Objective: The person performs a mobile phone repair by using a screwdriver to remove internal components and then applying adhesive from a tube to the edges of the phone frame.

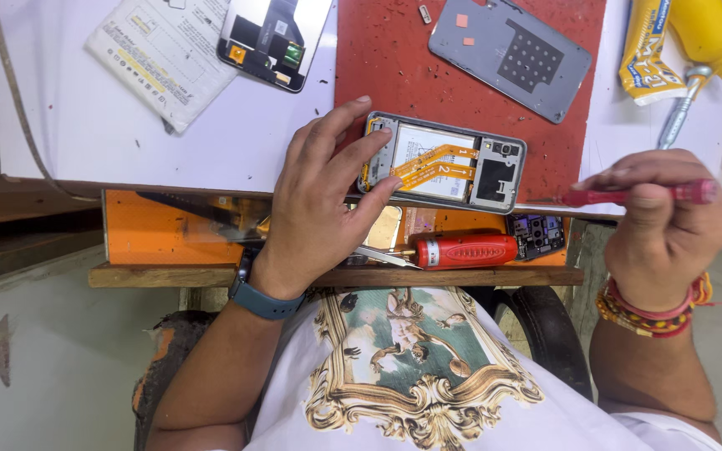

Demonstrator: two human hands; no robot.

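One opened phone [443, 161] is lying on the red mat [386, 58], long axis running left-right, camera end rightward (orange flex ribbons crossing its battery). Left hand [323, 196], fingers spread, is bracing its left end, partly hiding it. Right hand [662, 225] is pinching a slim red screwdriver [628, 196], tip pointing left toward the phone.
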